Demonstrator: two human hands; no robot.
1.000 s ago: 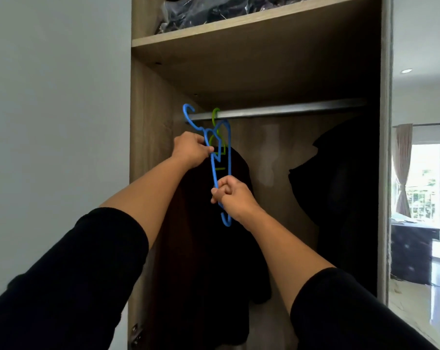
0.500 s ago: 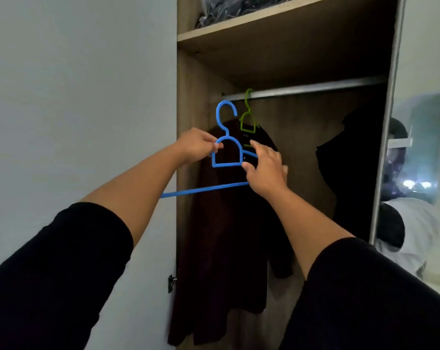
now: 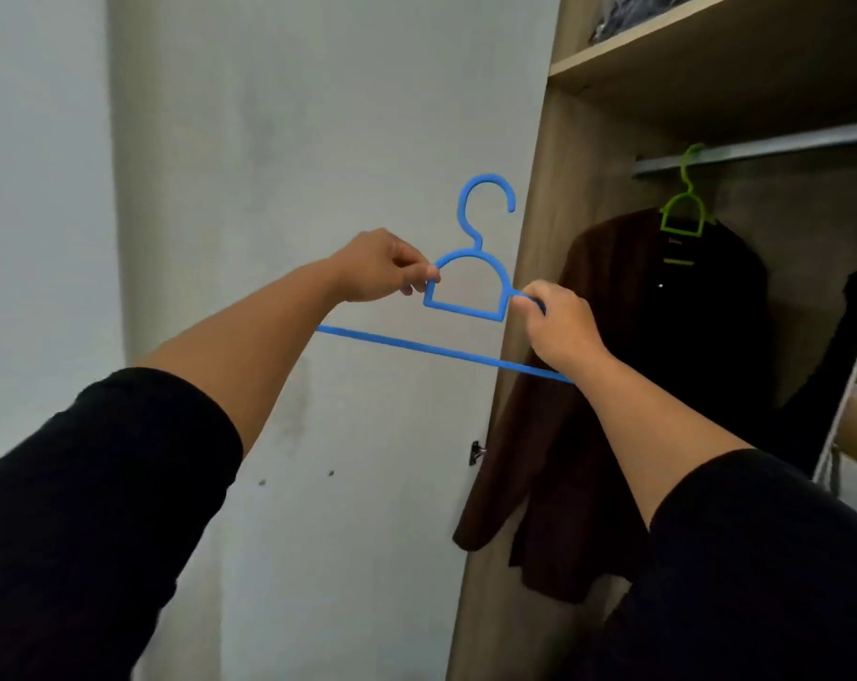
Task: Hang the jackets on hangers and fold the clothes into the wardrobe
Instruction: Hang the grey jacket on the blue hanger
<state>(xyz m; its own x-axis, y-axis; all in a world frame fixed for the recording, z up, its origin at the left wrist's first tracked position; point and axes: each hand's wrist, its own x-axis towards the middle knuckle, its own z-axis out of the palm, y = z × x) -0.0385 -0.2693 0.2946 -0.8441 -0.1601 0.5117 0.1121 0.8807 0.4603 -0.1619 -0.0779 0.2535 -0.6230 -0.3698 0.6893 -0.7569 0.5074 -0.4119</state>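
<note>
- 2 hands hold a blue hanger (image 3: 467, 292) upright before a white wall (image 3: 294, 140), outside the wardrobe (image 3: 529, 336).
- Left hand (image 3: 380, 267) pinches its left shoulder; right hand (image 3: 561, 326) grasps its right.
- A brown jacket (image 3: 588, 385) hangs on a green hanger (image 3: 684, 208) inside.

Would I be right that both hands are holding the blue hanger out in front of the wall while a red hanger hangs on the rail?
Not quite: the head view shows the hanger on the rail is green, not red. Both the left hand and right hand do hold the blue hanger before the wall.
</note>
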